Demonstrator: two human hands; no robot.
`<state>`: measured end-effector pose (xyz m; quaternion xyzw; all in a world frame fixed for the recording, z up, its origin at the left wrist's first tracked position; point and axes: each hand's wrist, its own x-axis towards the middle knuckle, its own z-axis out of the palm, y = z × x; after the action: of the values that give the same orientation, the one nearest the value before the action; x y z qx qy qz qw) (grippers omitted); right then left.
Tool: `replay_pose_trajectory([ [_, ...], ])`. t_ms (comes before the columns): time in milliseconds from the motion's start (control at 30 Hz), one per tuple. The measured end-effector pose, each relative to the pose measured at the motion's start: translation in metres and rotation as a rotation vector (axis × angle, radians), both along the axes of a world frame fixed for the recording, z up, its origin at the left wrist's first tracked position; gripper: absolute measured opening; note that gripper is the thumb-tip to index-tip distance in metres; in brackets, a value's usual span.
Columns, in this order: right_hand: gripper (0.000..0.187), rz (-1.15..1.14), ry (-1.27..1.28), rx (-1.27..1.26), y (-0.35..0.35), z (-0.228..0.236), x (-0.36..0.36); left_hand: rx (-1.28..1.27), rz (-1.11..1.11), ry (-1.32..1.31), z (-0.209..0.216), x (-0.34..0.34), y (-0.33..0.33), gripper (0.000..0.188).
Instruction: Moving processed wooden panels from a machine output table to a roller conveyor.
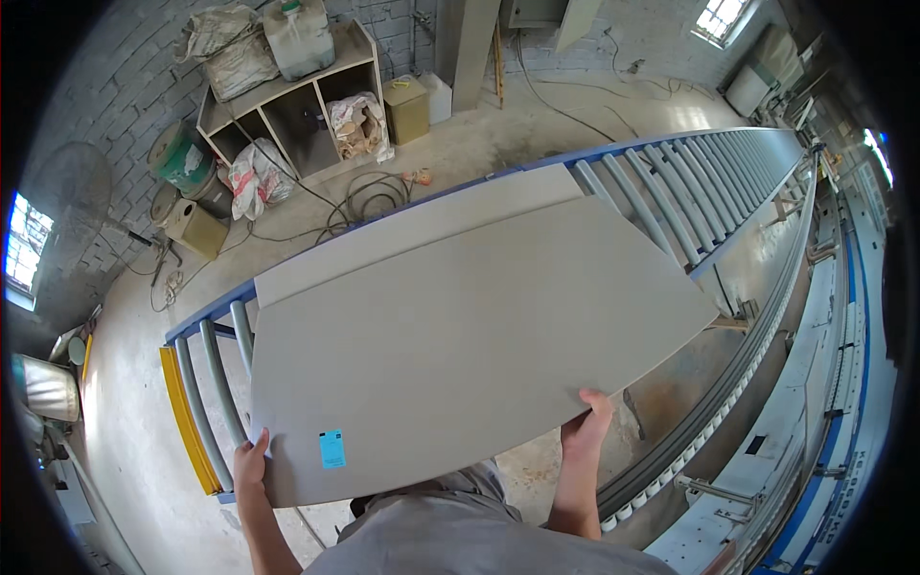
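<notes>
A large grey-beige flat board [470, 326] spans the space in front of me, its near edge close to my body. A small blue label [332, 448] is stuck near its left front corner. My left hand [252, 462] grips the left edge by that corner, thumb on top. At the near edge, right of the middle, my right hand [586, 422] holds the board with the thumb above and the fingers hidden underneath. Beneath and beyond it, another board [422, 230] of the same colour shows as a strip, lying on a blue-framed roller conveyor [671, 196].
A yellow bar [187, 422] caps the conveyor's left end. Behind it stand an open shelf [287, 105] with sacks and a jug, cable coils [369, 201] on the floor, tins and a fan [72, 187]. A long white machine [767, 431] with a chain track runs along my right.
</notes>
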<state>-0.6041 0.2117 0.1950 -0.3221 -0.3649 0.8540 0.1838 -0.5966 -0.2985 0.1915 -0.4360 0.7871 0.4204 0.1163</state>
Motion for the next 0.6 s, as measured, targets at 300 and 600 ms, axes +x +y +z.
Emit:
replay_pose_trajectory([
  [300, 0.053, 0.069, -0.049, 0.000, 0.021, -0.017, -0.078, 0.038, 0.132, -0.021, -0.029, -0.051, 0.017, 0.050],
  [600, 0.041, 0.180, -0.218, -0.043, 0.042, -0.079, -0.081, -0.075, 0.056, -0.061, -0.082, -0.047, 0.034, 0.042],
])
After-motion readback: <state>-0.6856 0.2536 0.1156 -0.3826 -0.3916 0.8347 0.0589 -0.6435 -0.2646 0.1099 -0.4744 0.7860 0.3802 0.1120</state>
